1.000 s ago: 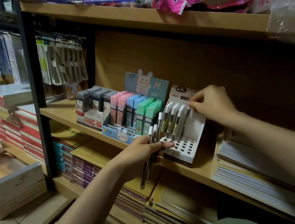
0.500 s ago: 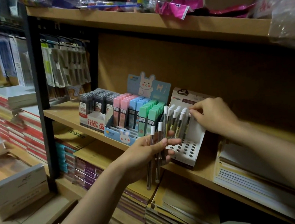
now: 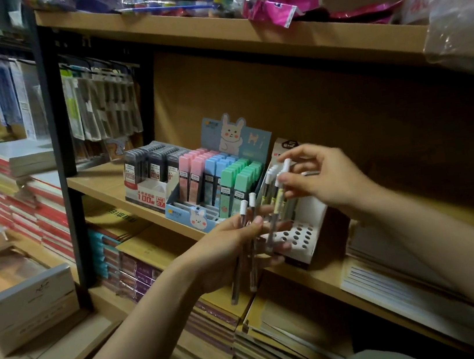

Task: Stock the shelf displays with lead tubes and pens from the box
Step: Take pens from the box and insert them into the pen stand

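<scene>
My left hand (image 3: 228,253) grips two clear pens with white caps (image 3: 236,286) in front of the middle shelf (image 3: 102,180). My right hand (image 3: 324,179) pinches the capped top of another pen (image 3: 278,201), which slants down towards my left fingers. Behind them stands the white pen display (image 3: 301,235) with round holes, and a few pens stand in its back row. To its left are the rabbit display of pink, blue and green lead tubes (image 3: 217,179) and a tray of grey lead tubes (image 3: 151,164).
Notebook stacks (image 3: 35,207) fill the left side and the lower shelf (image 3: 218,313). White boxes (image 3: 24,300) sit on the floor at left. The upper shelf (image 3: 239,33) carries pink packets, and a plastic bag (image 3: 461,10) hangs at right.
My right hand has left the back row of pens in the display and now pinches one pen by its cap, nearer my left hand. My left hand keeps its pens.
</scene>
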A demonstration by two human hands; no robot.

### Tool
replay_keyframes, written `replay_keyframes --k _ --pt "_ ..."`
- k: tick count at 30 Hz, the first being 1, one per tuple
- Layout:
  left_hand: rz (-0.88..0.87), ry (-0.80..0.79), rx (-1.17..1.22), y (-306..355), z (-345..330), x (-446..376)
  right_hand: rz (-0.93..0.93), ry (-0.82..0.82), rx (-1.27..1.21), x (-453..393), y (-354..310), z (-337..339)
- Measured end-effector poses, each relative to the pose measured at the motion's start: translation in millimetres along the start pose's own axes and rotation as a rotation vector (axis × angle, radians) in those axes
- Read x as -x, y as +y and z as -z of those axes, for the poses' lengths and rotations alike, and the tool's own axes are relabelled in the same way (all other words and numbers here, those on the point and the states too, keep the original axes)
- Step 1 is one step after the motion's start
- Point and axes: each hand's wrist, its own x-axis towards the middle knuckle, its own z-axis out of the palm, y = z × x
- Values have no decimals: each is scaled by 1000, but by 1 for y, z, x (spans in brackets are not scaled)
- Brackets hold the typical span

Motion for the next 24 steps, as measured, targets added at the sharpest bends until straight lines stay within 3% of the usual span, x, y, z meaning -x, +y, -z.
replay_keyframes --k 4,7,10,16,24 --pt "-33 244 -258 -5 7 -1 87 189 200 -9 3 28" --pt "-26 294 -246 -6 8 -6 158 296 465 -11 14 34" --pt "22 335 -254 -7 7 -9 193 333 544 -15 27 30" --pt "76 281 -223 -5 7 -1 226 319 533 -18 39 19" --pt "17 185 -110 -4 14 -1 200 326 602 -19 36 25"
